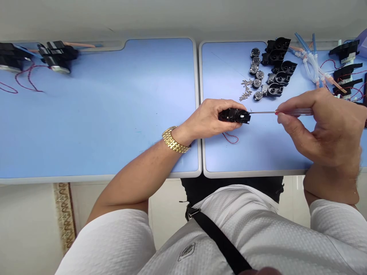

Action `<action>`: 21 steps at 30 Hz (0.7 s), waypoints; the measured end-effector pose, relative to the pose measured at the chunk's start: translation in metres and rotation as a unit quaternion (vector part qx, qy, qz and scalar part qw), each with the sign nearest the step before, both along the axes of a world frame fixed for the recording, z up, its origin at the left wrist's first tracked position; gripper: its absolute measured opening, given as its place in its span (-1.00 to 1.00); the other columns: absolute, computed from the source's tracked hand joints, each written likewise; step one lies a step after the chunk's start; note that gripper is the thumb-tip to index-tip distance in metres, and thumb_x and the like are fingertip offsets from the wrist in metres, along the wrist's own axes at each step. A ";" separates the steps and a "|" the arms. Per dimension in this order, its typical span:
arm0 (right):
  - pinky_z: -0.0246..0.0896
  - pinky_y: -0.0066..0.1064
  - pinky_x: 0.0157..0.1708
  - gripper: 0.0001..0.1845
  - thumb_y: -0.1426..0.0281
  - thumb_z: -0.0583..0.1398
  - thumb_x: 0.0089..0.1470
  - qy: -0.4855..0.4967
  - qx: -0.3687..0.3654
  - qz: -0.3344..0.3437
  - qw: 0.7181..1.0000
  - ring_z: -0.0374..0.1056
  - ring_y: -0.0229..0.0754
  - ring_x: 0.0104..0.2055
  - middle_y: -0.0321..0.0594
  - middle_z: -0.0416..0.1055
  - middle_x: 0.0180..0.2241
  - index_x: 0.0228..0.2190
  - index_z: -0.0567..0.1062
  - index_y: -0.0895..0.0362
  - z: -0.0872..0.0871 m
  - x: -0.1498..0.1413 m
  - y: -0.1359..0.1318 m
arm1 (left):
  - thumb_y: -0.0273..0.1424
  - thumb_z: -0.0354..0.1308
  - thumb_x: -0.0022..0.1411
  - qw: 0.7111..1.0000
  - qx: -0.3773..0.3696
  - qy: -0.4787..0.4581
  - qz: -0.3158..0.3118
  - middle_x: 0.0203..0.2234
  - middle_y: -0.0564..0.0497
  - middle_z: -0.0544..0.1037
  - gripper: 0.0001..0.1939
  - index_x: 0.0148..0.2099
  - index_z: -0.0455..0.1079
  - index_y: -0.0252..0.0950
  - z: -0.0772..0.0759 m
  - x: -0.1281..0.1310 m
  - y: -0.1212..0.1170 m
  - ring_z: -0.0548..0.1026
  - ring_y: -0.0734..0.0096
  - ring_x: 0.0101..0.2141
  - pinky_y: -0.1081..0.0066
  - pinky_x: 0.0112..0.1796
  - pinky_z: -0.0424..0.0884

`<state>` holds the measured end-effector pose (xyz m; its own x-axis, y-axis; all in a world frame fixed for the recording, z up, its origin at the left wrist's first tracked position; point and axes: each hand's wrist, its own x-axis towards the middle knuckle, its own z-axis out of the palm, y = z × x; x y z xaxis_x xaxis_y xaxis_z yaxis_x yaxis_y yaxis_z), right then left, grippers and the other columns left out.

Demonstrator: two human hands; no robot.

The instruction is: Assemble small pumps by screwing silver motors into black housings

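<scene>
My left hand [210, 118] grips a small black motor assembly [233, 115] with a pale shaft stub showing on it. A red twisted wire [231, 138] loops out beneath the assembly onto the table. In my right hand [329, 126] is a screwdriver [296, 112] with a clear handle, held level and pointing left. Its thin metal shank reaches the right end of the assembly; whether the tip sits in a screw is too small to tell. Just beyond the hands lies a scatter of small screws [245, 93].
Several round black-and-silver parts [256, 61] lie beside black housings [282, 78]. Clear and orange tubing [311, 63] and wired black assemblies [346, 72] are at the far right. More black assemblies [57, 55] stand at the far left. A seam [200, 95] divides the two blue tabletops.
</scene>
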<state>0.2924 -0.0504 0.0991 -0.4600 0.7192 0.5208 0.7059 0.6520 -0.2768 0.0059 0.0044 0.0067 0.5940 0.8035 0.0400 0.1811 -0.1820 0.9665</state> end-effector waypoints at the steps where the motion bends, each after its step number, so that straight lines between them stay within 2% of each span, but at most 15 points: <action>1: 0.48 -0.30 -0.37 -0.93 0.39 0.35 0.49 -0.002 0.012 -0.006 1.000 0.73 -0.16 -0.31 -0.40 0.79 -0.22 -0.14 0.61 -0.04 -0.002 0.000 0.001 | -0.26 0.54 0.29 1.000 0.001 -0.001 -0.001 -0.11 -0.03 0.85 -0.58 0.17 0.80 -0.20 0.000 0.000 0.000 0.75 0.30 -0.18 0.40 -0.13 0.64; 2: 0.44 -0.29 -0.39 -0.91 0.33 0.34 0.51 -0.004 0.023 -0.014 1.000 0.72 -0.16 -0.33 -0.40 0.78 -0.26 -0.16 0.62 -0.02 -0.004 0.001 0.002 | -0.26 0.54 0.29 1.000 0.001 -0.002 -0.002 -0.11 -0.03 0.85 -0.59 0.16 0.81 -0.21 0.001 0.001 0.000 0.75 0.30 -0.17 0.39 -0.12 0.65; 5: 0.32 -0.25 -0.44 -0.70 0.13 0.32 0.58 -0.004 0.047 -0.044 0.998 0.67 -0.14 -0.41 -0.37 0.70 -0.40 -0.22 0.64 0.01 -0.009 0.001 0.004 | -0.26 0.53 0.30 1.000 0.002 -0.001 -0.005 -0.08 -0.03 0.85 -0.60 0.16 0.80 -0.20 0.002 0.001 0.000 0.77 0.27 -0.12 0.37 -0.07 0.66; 7: 0.27 -0.23 -0.44 -0.61 0.07 0.28 0.61 -0.008 0.051 -0.061 0.997 0.63 -0.13 -0.43 -0.35 0.65 -0.46 -0.25 0.65 0.02 -0.010 0.001 0.004 | -0.26 0.54 0.31 1.000 0.003 0.001 -0.006 -0.07 -0.04 0.85 -0.60 0.16 0.80 -0.20 0.002 0.001 0.000 0.78 0.26 -0.12 0.36 -0.06 0.67; 9: 0.33 -0.22 -0.41 -0.64 0.11 0.24 0.64 -0.004 0.038 -0.057 0.998 0.64 -0.12 -0.40 -0.33 0.68 -0.40 -0.20 0.66 0.00 -0.009 0.000 0.002 | -0.26 0.54 0.31 1.000 0.004 0.002 -0.007 -0.07 -0.04 0.85 -0.59 0.17 0.80 -0.20 0.002 0.000 0.000 0.78 0.26 -0.12 0.36 -0.07 0.67; 11: 0.46 -0.21 -0.33 -0.78 0.23 0.23 0.63 0.007 0.005 -0.044 0.999 0.72 -0.07 -0.29 -0.32 0.77 -0.24 -0.09 0.67 -0.04 -0.008 -0.002 0.001 | -0.26 0.54 0.31 1.000 0.003 0.001 -0.007 -0.06 -0.04 0.85 -0.59 0.18 0.80 -0.19 0.001 0.000 0.001 0.77 0.27 -0.13 0.36 -0.08 0.67; 12: 0.52 -0.21 -0.29 -0.85 0.30 0.25 0.60 0.020 -0.009 -0.037 0.999 0.76 -0.05 -0.22 -0.31 0.80 -0.15 -0.03 0.67 -0.06 -0.007 -0.003 0.001 | -0.26 0.54 0.31 1.000 0.002 0.000 -0.006 -0.07 -0.03 0.85 -0.58 0.18 0.80 -0.19 0.001 -0.001 0.001 0.77 0.27 -0.14 0.36 -0.09 0.67; 14: 0.55 -0.23 -0.29 -0.84 0.40 0.33 0.49 0.062 -0.006 -0.016 0.998 0.77 -0.05 -0.18 -0.32 0.82 -0.09 0.02 0.66 -0.08 -0.007 -0.006 0.001 | -0.27 0.54 0.31 1.000 0.000 -0.003 -0.005 -0.07 -0.03 0.85 -0.58 0.19 0.80 -0.19 0.001 -0.001 0.001 0.77 0.28 -0.15 0.37 -0.09 0.66; 17: 0.47 -0.24 -0.34 -0.85 0.46 0.38 0.45 0.082 0.005 0.015 0.997 0.70 -0.10 -0.28 -0.36 0.79 -0.20 -0.06 0.64 -0.06 -0.010 -0.008 0.004 | -0.28 0.55 0.30 1.000 0.003 -0.003 -0.004 -0.08 -0.03 0.85 -0.59 0.17 0.80 -0.19 0.001 -0.001 0.000 0.77 0.27 -0.13 0.36 -0.08 0.67; 19: 0.41 -0.25 -0.36 -0.92 0.39 0.39 0.49 0.067 0.033 0.029 0.997 0.62 -0.14 -0.36 -0.38 0.73 -0.31 -0.14 0.63 -0.04 -0.011 -0.007 0.005 | -0.27 0.54 0.31 1.000 0.006 -0.002 -0.005 -0.09 -0.03 0.85 -0.61 0.17 0.80 -0.20 0.001 0.000 0.000 0.77 0.27 -0.14 0.36 -0.08 0.66; 21: 0.35 -0.28 -0.39 -0.84 0.28 0.42 0.51 0.045 0.081 0.017 0.996 0.57 -0.18 -0.41 -0.40 0.67 -0.39 -0.19 0.62 -0.01 -0.013 -0.005 0.007 | -0.26 0.54 0.33 1.000 0.008 -0.001 -0.006 -0.10 -0.02 0.85 -0.61 0.16 0.79 -0.20 0.001 0.000 0.000 0.77 0.28 -0.16 0.36 -0.10 0.66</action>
